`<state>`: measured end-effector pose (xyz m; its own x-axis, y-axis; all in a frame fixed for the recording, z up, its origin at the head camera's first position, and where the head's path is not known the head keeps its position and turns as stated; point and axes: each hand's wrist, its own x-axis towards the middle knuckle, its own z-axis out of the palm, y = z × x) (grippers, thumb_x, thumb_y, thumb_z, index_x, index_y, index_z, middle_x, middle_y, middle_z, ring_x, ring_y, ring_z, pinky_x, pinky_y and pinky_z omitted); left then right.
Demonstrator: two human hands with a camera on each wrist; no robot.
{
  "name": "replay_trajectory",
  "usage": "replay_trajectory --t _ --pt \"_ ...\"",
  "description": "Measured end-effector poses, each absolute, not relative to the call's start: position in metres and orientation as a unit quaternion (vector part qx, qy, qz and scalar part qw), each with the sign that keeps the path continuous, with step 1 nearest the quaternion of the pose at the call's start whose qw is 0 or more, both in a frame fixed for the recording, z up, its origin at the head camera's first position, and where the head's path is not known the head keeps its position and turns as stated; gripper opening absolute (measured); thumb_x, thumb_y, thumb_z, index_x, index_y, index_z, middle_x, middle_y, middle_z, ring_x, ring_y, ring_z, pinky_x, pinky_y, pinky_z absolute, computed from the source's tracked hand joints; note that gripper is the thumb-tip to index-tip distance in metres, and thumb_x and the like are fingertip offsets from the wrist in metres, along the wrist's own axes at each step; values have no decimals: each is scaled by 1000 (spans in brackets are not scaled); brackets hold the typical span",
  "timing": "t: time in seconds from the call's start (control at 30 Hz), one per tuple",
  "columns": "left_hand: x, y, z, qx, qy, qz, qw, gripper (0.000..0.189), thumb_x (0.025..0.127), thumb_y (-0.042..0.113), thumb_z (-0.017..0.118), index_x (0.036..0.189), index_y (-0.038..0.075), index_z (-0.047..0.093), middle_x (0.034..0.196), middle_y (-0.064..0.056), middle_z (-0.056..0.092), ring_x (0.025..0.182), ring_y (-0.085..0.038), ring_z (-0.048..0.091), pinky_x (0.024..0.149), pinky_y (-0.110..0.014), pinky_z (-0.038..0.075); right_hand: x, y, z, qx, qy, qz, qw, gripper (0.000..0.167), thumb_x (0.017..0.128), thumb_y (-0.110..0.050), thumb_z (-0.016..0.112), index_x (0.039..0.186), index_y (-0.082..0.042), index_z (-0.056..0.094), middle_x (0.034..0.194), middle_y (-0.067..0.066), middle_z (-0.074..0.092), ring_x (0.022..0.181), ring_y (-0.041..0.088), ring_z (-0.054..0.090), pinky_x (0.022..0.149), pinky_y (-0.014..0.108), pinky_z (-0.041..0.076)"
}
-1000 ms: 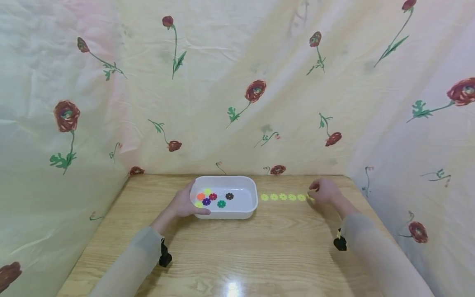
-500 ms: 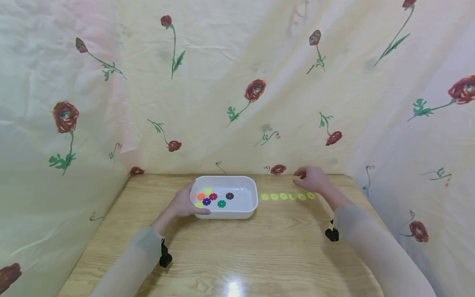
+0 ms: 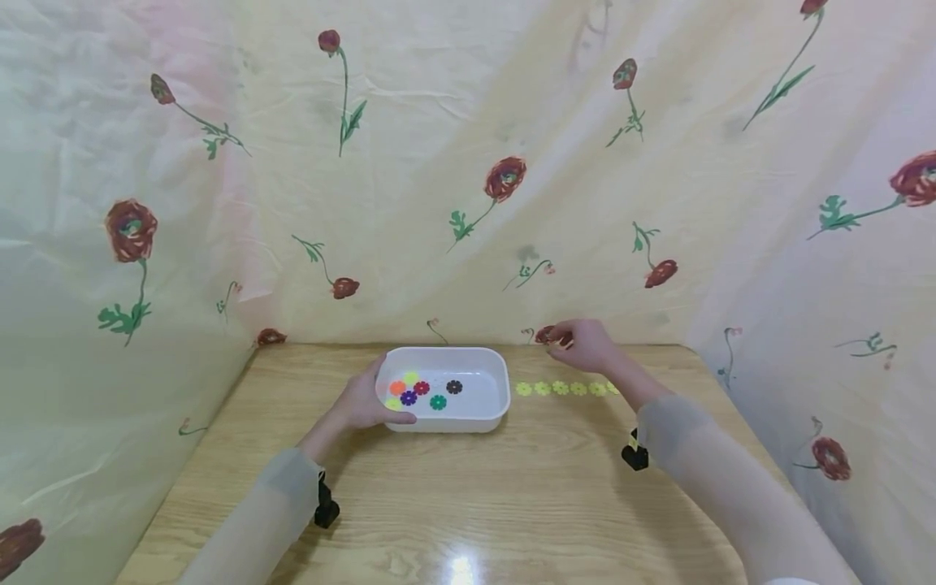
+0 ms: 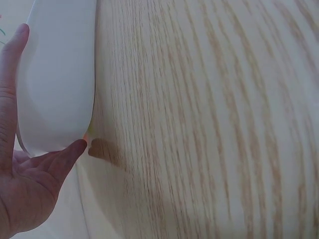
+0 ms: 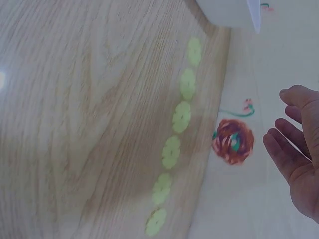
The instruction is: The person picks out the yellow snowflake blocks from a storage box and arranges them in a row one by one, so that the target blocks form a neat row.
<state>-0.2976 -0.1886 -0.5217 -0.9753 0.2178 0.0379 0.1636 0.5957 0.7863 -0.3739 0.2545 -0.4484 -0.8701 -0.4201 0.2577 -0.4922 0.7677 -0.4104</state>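
Observation:
My left hand grips the left end of a white plastic tub, its thumb along the front side. In the left wrist view, the same hand is wrapped about the end of the tub. Inside lie several small flower-shaped plastic discs: orange, yellow, red, purple, a green disc and a dark brown disc. My right hand hovers behind a row of yellow flower discs, fingers loosely bent and holding nothing. The right wrist view shows this hand beside the row.
The wooden table ends at a flower-printed cloth, which hangs behind it and along both sides. The yellow row runs rightward from beside the tub, its right end partly covered by my right forearm.
My right hand has come away from the right end of the yellow row, leaving a disc there, and moved left and up towards the tub. My left hand and the tub stay put.

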Motion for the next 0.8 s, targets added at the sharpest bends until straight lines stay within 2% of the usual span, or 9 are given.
replay_trajectory --t 0.23,0.4,0.53,0.8 --pt "-299 -188 -522 115 892 437 24 126 70 44 100 168 18 25 159 -10 51 137 -32 56 119 -61 46 -373 237 -444 254 -931 251 70 21 92 -14 77 108 0 80 101 18 80 90 28 75 77 36 67" --pt "-297 -188 -521 113 891 440 29 126 71 43 100 168 19 25 160 -10 50 138 -32 55 120 -60 45 -371 225 -442 263 -929 247 81 20 91 -15 80 105 -1 80 94 16 79 84 24 74 77 38 66" --pt "-296 -189 -521 107 890 443 32 125 72 40 100 169 17 24 160 -12 49 138 -34 55 120 -62 44 -371 214 -441 272 -928 238 84 20 91 -15 80 106 -3 81 96 15 80 85 23 73 79 40 65" --pt "-297 -189 -521 107 894 435 31 127 71 43 100 169 17 23 160 -13 50 137 -35 55 120 -60 45 -374 195 -437 294 -925 230 70 24 90 -16 79 109 -2 79 104 18 81 90 28 77 83 42 66"
